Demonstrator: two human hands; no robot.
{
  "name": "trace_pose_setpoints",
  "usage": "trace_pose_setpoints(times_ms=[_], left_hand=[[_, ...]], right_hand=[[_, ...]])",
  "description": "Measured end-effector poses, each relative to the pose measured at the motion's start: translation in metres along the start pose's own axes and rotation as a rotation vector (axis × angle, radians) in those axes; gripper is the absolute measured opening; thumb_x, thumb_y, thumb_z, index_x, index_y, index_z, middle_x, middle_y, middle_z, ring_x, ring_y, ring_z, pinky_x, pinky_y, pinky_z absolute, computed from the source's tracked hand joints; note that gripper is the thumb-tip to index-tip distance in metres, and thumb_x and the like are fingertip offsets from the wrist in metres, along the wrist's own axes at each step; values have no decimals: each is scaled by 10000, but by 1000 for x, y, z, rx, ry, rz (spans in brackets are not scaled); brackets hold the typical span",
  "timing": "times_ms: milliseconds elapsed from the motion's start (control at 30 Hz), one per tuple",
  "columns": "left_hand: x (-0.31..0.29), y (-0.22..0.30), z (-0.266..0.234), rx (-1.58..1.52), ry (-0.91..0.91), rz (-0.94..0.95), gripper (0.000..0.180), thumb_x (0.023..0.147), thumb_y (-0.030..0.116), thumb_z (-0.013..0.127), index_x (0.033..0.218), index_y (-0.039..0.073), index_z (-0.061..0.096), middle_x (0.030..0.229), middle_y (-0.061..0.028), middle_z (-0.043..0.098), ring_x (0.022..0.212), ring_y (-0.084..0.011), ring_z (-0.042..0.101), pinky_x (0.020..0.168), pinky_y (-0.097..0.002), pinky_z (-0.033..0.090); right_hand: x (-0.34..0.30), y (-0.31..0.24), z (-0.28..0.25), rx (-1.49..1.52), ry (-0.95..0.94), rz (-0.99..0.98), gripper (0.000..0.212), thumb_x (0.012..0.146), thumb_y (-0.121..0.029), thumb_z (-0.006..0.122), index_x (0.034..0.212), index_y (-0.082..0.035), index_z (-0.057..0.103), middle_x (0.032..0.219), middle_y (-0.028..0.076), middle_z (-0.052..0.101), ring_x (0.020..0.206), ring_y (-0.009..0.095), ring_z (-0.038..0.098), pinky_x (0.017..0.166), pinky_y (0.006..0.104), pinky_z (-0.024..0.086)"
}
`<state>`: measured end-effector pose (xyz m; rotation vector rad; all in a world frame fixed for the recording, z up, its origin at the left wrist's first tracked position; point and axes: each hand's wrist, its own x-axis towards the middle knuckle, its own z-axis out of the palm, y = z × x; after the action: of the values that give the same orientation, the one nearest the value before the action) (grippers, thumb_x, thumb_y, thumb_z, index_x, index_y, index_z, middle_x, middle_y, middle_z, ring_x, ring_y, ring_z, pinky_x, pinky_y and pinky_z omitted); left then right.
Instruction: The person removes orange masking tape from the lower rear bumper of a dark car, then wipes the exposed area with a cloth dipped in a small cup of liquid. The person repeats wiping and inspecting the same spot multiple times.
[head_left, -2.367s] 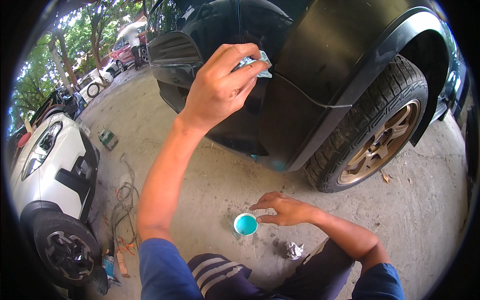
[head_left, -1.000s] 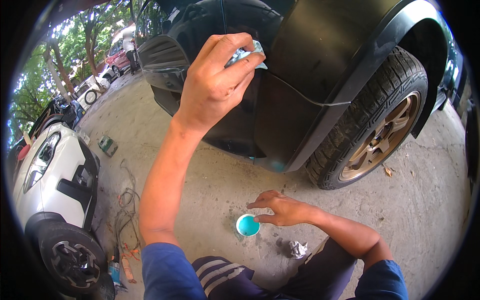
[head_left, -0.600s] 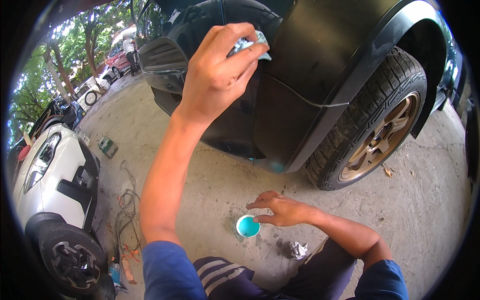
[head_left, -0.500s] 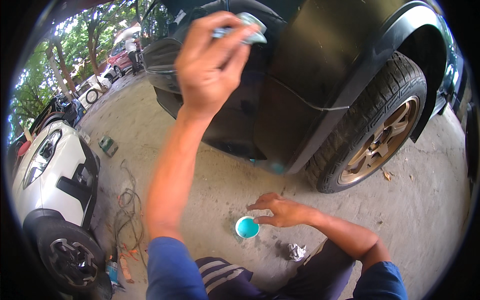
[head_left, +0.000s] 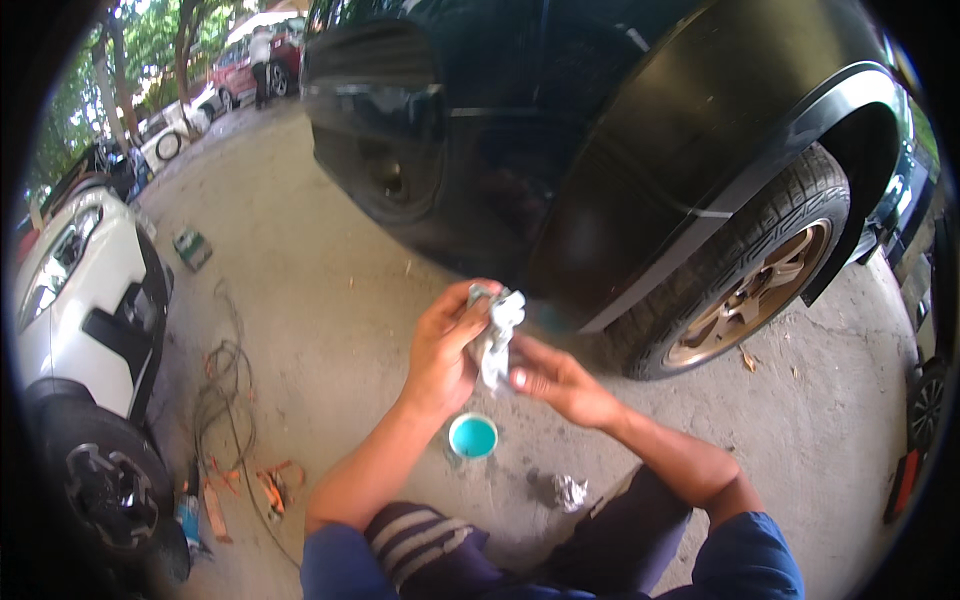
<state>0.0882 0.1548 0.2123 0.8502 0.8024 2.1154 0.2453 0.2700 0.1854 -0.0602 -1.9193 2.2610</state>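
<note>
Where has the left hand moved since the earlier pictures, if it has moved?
Yes. The left hand has come down from the dark car, toward the turquoise-filled cup.

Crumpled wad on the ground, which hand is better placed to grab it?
Probably your right hand: it's nearer the crumpled wad, while your left hand is farther off, gripping another crumpled piece that the right also seems to touch.

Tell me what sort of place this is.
Probably an outdoor car repair yard: a dark car up close, a cup of something blue-green near it, and trees beyond.
</note>
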Motion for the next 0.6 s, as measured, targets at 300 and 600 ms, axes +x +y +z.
trace_pose_setpoints(times_ms=[300,600], left_hand=[[-8,2,-20,580,7,382,154,976,-22,685,1107,31,747,1228,-102,705,1093,-175,681,902,-315,574],[-11,19,-31,983,-350,575,274,850,-135,666,1030,21,802,1265,-131,710,1101,-307,702,914,-355,562]], right_hand=[[16,-7,16,148,218,-34,647,1061,-184,649,1620,-78,343,1332,101,617,1186,213,632,966,344,515],[18,7,3,473,353,-72,321,1071,-168,633,1369,-59,678,1280,65,715,1181,174,660,1047,373,535]])
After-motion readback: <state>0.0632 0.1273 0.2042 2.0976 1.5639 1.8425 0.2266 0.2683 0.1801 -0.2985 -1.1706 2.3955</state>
